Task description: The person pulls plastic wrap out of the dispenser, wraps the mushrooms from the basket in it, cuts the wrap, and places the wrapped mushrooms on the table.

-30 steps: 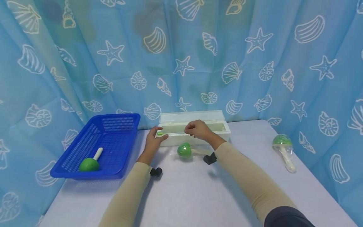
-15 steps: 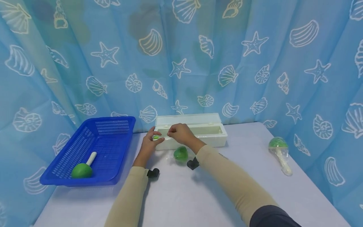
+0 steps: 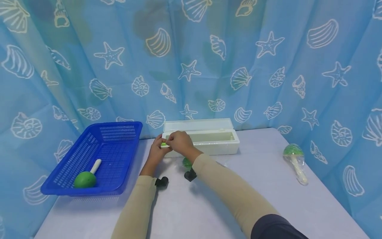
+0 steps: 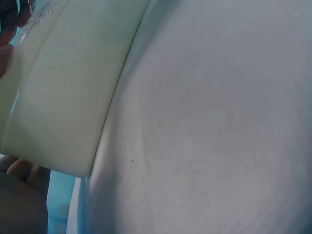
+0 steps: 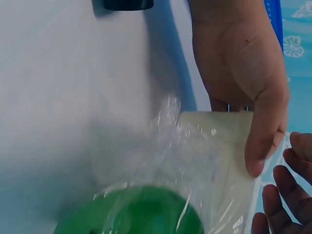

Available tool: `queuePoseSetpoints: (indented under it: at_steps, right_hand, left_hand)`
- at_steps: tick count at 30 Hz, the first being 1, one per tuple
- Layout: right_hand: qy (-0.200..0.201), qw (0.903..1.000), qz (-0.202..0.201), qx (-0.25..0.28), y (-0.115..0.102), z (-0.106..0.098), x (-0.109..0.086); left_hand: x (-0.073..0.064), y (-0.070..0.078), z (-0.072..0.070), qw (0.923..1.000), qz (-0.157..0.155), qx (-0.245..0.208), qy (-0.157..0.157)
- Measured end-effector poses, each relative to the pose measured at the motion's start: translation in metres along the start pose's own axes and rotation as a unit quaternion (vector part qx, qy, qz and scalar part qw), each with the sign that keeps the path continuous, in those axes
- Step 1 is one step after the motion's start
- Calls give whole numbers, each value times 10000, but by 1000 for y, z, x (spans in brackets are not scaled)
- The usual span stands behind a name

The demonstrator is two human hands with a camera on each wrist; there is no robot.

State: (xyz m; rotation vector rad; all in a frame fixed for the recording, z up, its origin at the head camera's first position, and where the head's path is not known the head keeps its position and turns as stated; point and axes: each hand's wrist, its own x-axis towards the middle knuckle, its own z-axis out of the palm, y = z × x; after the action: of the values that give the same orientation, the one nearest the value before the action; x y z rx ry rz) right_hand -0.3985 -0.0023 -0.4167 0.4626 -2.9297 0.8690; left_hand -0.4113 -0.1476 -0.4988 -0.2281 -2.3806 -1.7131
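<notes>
A long white cling film dispenser box (image 3: 215, 148) stands at the table's back with its lid up. My left hand (image 3: 155, 154) grips its left end; the right wrist view shows that thumb along the box's edge (image 5: 222, 161). Beside the thumb is a small lime-green piece (image 3: 163, 144) on the rim. My right hand (image 3: 180, 142) is at the same corner, fingers bent, fingertips close to the green piece. Whether they pinch anything is hidden. In front of the box lies a film-wrapped green maraca (image 5: 151, 214), mostly covered by my right arm in the head view.
At left stands a blue basket (image 3: 119, 156) holding an unwrapped green maraca (image 3: 85, 180) with a white handle. Another film-wrapped maraca (image 3: 293, 151) lies near the right table edge. A blue shell-print curtain (image 3: 191, 93) hangs right behind the table.
My right hand has travelled left along the box's front rim to the green piece, and its arm now covers most of the wrapped maraca. My left hand keeps hold of the box's end.
</notes>
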Motion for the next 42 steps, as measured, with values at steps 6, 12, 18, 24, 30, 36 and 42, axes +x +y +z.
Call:
queuePoseSetpoints:
  at_steps: [6, 12, 18, 24, 30, 36, 42]
  right_hand:
    - [-28, 9986, 133, -521, -8, 10, 7]
    - [64, 9973, 228, -701, -12, 18, 11]
    - [43, 9949, 322, -955, -15, 19, 14]
    - [85, 9932, 287, -1128, -14, 20, 17]
    - [135, 9934, 167, -1128, -14, 21, 16]
    - [180, 9932, 151, -1145, -13, 19, 16]
    - [131, 9937, 227, -1087, -11, 20, 15]
  left_hand:
    - [2, -2, -3, 9999, 108, -64, -113]
    - [4, -3, -6, 9995, 175, 134, -217]
    - [7, -1, -7, 9989, 206, 248, -347]
    - [7, 0, -8, 9990, 119, 203, -387]
    - [7, -1, -10, 9974, 320, 551, -322]
    - [7, 2, -11, 9971, 166, 675, -316]
    - [6, 2, -12, 9968, 11, 706, -364]
